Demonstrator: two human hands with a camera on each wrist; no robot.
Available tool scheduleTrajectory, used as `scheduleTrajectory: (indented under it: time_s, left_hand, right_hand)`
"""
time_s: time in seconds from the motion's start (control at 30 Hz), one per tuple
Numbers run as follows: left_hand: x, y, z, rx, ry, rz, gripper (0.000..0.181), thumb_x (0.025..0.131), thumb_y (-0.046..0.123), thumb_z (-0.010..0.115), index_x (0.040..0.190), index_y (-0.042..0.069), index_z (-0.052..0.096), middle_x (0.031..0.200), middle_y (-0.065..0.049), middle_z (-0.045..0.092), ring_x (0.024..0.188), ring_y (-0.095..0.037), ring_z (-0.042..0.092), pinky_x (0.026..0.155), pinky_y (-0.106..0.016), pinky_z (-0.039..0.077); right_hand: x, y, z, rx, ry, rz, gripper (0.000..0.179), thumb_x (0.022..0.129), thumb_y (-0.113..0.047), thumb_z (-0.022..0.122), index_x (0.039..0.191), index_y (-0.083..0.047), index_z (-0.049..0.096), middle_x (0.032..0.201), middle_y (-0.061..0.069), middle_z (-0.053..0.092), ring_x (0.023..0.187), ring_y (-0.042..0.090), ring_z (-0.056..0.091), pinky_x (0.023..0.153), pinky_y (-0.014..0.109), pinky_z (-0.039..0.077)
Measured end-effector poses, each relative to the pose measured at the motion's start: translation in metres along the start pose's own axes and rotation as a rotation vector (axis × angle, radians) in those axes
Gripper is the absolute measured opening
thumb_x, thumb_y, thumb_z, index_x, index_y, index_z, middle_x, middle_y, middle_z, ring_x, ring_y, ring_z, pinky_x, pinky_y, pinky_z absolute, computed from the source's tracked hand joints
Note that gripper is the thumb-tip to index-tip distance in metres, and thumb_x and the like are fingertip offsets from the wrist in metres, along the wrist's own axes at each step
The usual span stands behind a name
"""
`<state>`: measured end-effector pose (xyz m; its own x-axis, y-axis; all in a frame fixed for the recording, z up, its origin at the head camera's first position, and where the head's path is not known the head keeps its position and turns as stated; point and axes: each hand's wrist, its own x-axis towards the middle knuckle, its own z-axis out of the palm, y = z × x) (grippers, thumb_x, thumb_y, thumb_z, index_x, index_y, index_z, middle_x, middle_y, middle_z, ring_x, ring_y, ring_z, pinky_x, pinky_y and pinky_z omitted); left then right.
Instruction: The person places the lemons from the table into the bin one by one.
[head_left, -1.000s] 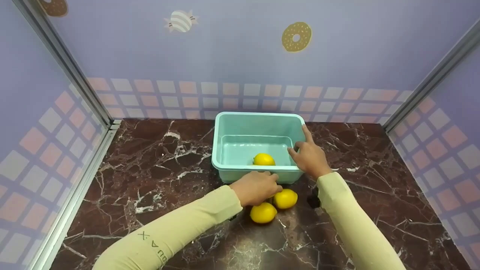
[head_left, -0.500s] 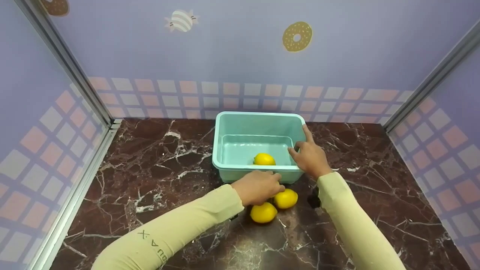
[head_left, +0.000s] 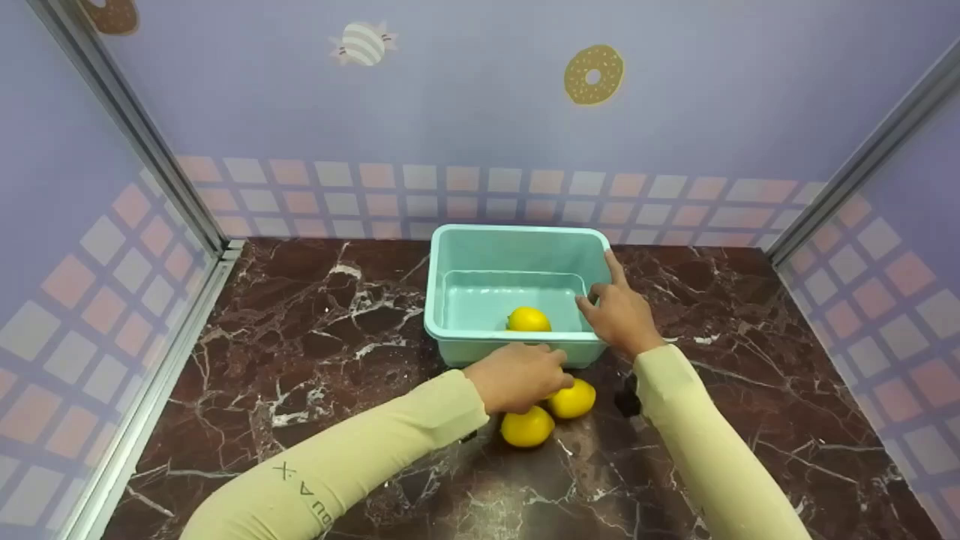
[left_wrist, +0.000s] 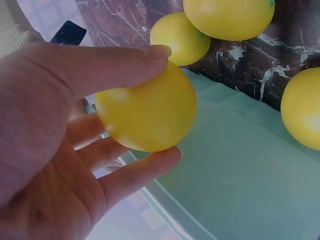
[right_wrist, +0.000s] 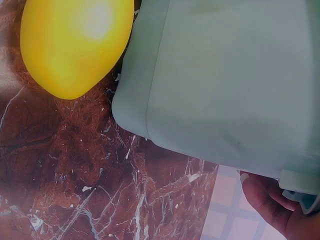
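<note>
My left hand point(head_left: 520, 377) is low in front of a light green plastic tub point(head_left: 517, 335). In the left wrist view its thumb and fingers hold a yellow lemon point(left_wrist: 150, 112), which the hand mostly hides from the head view. Two more lemons lie on the counter by that hand, one nearer me point(head_left: 527, 427) and one to its right point(head_left: 572, 398). Inside the tub, near its front wall, sits another lemon point(head_left: 529, 319). My right hand point(head_left: 624, 313) grips the tub's right rim, index finger stretched along the edge; in the right wrist view its fingers point(right_wrist: 265, 200) curl at the rim.
The dark red marbled counter point(head_left: 322, 390) spreads on both sides of the tub. A purple wall point(head_left: 480, 120) with a band of pink and white squares stands close behind it. Metal-framed side panels point(head_left: 870, 142) bound the counter left and right.
My left hand has shifted slightly to the right in front of the tub. The right hand, the tub and the visible lemons stay in place.
</note>
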<state>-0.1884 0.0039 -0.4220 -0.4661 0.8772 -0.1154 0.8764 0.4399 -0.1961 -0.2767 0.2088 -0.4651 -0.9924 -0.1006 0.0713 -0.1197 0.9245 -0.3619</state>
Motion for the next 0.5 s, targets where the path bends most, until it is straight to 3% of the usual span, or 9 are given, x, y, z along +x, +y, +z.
scheduleTrajectory:
  time_s: [0.5]
  left_hand:
    - [-0.0014, 0.0026, -0.0096, 0.013, -0.002, 0.034, 0.042, 0.085, 0.015, 0.07, 0.124, 0.028, 0.064, 0.109, 0.001, 0.061, 0.093, -0.015, 0.061, 0.071, -0.03, 0.057]
  right_hand:
    - [0.0, -0.0007, 0.0004, 0.002, 0.005, 0.011, 0.04, 0.094, -0.037, 0.055, 0.104, -0.001, 0.07, 0.163, 0.011, 0.01, 0.082, 0.036, 0.064, 0.074, 0.05, 0.05]
